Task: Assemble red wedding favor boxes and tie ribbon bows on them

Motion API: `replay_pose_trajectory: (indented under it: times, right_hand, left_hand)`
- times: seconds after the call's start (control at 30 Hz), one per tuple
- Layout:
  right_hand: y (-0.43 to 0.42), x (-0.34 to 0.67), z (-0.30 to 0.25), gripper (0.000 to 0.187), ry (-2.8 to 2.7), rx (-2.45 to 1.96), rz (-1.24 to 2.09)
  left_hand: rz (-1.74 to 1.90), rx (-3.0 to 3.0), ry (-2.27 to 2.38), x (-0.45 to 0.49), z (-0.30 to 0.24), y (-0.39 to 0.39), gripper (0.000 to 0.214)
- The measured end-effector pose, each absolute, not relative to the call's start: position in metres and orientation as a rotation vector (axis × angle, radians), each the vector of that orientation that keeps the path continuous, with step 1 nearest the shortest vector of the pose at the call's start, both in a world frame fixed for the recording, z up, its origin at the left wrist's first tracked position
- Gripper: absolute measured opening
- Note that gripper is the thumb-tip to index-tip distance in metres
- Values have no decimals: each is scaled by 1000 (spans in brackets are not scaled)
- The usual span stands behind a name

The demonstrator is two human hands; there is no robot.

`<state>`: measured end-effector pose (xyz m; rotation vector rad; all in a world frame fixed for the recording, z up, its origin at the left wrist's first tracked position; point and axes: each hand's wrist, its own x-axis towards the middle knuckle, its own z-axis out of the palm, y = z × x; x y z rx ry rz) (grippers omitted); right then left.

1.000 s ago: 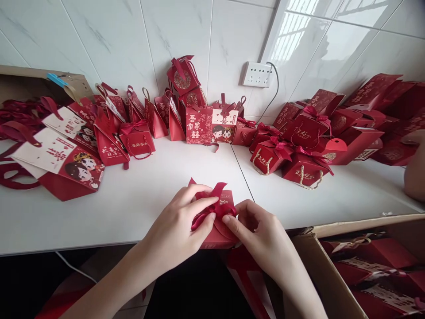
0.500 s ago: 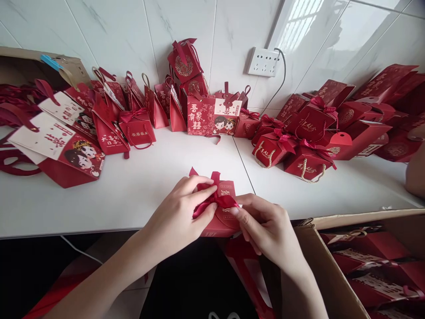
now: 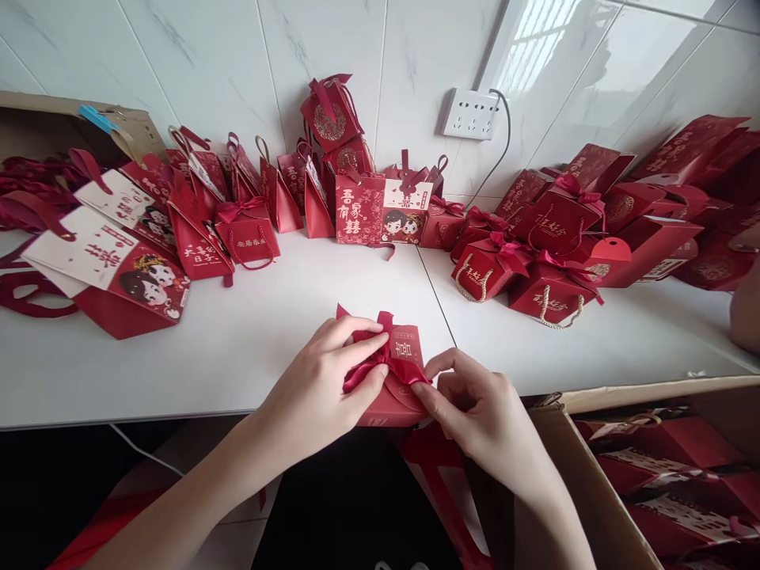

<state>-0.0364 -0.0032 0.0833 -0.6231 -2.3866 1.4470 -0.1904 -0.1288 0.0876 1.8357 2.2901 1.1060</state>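
Note:
A red gift box (image 3: 392, 412) with pale lettering lies at the table's front edge, a dark red satin ribbon (image 3: 408, 370) tied in a bow across its top. My left hand (image 3: 336, 372) is over the box's left side, thumb and fingers closed on the bow near its knot. On the right, my right hand (image 3: 469, 400) pinches the bow's right loop between thumb and index finger; its other fingers are curled. Part of the bow is hidden beneath my left fingers.
Finished-looking red gift boxes (image 3: 249, 233) line the wall, with more boxes (image 3: 552, 293) piled at right. A cardboard carton (image 3: 585, 483) of boxes stands front right. A power strip (image 3: 472, 113) hangs on the tiles. Part of another person's arm (image 3: 745, 313) shows at the right edge.
My right hand's thumb and index finger have shifted slightly down with the ribbon loop, which now spreads lower and wider. My left hand stays nearly in place.

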Motion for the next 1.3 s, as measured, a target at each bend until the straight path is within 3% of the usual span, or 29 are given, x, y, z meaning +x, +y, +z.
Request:
replay_pose_trajectory:
  times: [0.2,0.3,0.4,0.57,0.9,1.3]
  right_hand:
    - [-7,-33,82,35,-2248,-703,1397]
    - [-10,-37,83,49,-2254,-778,1363]
    - [-12,-44,85,55,-2308,-824,1304]
    - [-14,-52,86,51,-2292,-813,1278]
    - [-6,-52,66,46,-1955,-719,1891]
    - [3,-59,43,50,-1510,-533,2294]
  left_hand:
    - [1499,1614,2303,-190,81,-137,39]
    - [1670,1363,2324,-191,77,-146,27]
    - [1487,1234,2344,-190,78,-153,17]
    - [1344,1102,2319,-183,78,-153,30]
    - [1539,914,1897,-195,66,-151,34]
    - [1480,946,1928,-195,64,-149,34]
